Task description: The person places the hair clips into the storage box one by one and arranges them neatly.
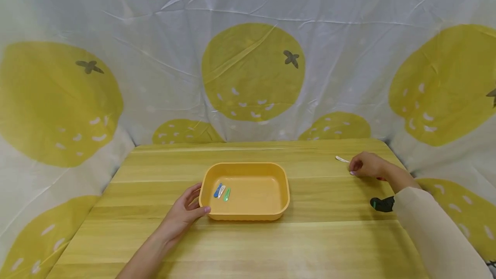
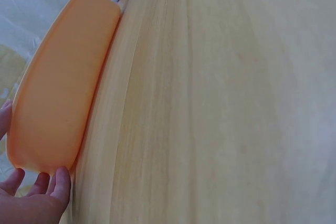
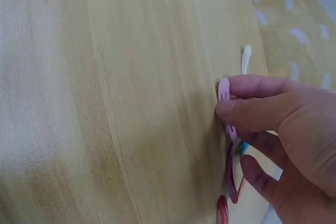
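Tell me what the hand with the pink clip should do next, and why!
I'd say the right hand should lift the pink clip toward the yellow tub. That hand already pinches the clip, three other clips lie inside the tub, and the left hand holds the tub's side.

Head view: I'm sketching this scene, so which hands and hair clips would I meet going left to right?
Left hand, blue hair clip, white hair clip, green hair clip, second white hair clip, right hand.
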A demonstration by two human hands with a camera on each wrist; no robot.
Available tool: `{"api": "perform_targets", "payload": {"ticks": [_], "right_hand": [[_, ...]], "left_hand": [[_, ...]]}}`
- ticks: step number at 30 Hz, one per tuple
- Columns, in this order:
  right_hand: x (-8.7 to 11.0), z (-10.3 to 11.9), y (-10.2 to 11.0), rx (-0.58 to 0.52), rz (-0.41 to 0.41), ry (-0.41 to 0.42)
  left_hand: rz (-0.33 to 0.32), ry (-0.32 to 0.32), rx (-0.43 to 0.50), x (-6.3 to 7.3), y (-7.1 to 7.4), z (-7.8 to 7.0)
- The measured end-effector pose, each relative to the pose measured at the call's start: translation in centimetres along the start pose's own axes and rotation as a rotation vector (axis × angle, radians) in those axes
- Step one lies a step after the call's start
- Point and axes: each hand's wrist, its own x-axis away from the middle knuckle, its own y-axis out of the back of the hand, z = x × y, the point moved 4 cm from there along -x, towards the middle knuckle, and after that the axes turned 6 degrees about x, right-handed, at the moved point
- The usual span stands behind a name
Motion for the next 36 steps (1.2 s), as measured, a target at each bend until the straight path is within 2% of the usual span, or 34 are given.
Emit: {"api": "perform_targets", "payload": {"ticks": [5, 12, 17, 28, 36], "right_hand": [[0.1, 0.5, -0.2, -0.009, -0.012, -0.015], [-0.1, 0.9, -0.6, -0.015, 0.002, 0.027], [-0.4, 0.8, -0.4, -0.027, 0.041, 0.041], [-1.0, 2.5, 1.3, -0.113, 0.084, 0.074], [-1.4, 3.5, 2.4, -0.128, 0.106, 0.041]], "left_hand": [[0.008, -0.002, -0.001, 0.1, 0.1, -0.1], [-0.003, 0.001, 0.011, 0.1, 0.3, 0.0], [0.012, 0.0, 0.012, 0.0, 0.2, 0.1], [0.014, -0.001, 0.012, 0.0, 0.1, -0.1], [0.013, 0.004, 0.016, 0.1, 0.0, -0.1]]}}
